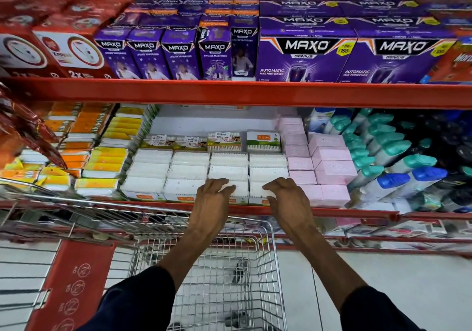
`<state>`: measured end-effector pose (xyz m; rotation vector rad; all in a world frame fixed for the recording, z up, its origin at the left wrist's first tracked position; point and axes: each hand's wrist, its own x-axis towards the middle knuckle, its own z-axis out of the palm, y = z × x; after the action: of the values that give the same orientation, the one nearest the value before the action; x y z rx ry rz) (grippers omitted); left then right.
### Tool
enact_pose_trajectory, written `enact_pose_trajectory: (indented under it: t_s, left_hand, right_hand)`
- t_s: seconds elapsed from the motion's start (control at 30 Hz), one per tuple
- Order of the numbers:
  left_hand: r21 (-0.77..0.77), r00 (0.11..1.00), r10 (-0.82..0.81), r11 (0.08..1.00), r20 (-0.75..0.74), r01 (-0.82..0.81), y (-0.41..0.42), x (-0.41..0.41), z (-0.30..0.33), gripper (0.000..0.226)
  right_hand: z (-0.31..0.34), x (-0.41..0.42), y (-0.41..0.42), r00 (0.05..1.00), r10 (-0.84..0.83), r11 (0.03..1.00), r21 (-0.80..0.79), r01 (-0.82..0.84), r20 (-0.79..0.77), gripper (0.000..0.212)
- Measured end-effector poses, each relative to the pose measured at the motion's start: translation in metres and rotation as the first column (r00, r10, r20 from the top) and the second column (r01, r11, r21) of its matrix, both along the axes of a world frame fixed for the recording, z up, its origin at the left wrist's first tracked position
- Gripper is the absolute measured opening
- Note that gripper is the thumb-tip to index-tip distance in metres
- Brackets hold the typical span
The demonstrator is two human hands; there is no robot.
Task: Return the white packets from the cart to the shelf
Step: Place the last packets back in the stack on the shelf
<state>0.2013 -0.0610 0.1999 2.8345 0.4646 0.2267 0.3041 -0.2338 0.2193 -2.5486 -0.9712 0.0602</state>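
Presently, both hands rest on the front row of white packets on the shelf, above the cart. The left hand has its fingers curled over one front packet; the right hand likewise presses a neighbouring one, and neither visibly grips. The packets appear light, slightly yielding and film-wrapped, so probably slippery; hold them by the long edges. Four columns are visible, about three rows deep. No white packet is visible in the cart basket.
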Motion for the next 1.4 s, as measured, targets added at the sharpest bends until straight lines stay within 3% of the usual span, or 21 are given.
enact_pose_trajectory:
  t_s: [0.6,0.73,0.93,1.13,1.4]
  left_hand:
    - [-0.054,0.994,-0.042,0.997,0.096,0.048,0.009,-0.011,0.004,0.044]
    - [-0.081,0.983,0.048,0.996,0.176,-0.034,0.043,-0.042,0.007,0.034]
    - [-0.09,0.97,0.203,0.977,0.135,-0.192,0.105,-0.081,0.009,0.03]
    - [-0.075,0.971,0.219,0.974,0.099,-0.213,0.147,-0.101,0.009,0.031]
    - [-0.046,0.982,0.154,0.988,0.107,-0.15,0.165,-0.099,0.002,0.042]
  right_hand:
    - [-0.005,-0.002,0.002,1.0,-0.016,0.999,0.037,0.016,0.002,0.031]
    - [-0.001,-0.025,0.031,1.0,-0.011,0.991,0.137,0.008,0.024,0.031]
    - [-0.004,-0.062,0.109,0.991,0.133,0.971,0.204,-0.127,-0.015,0.03]
    - [-0.008,-0.084,0.168,0.979,0.201,0.971,0.129,-0.199,-0.005,0.033]
    - [-0.017,-0.087,0.181,0.988,0.15,0.987,0.06,-0.152,0.038,0.038]
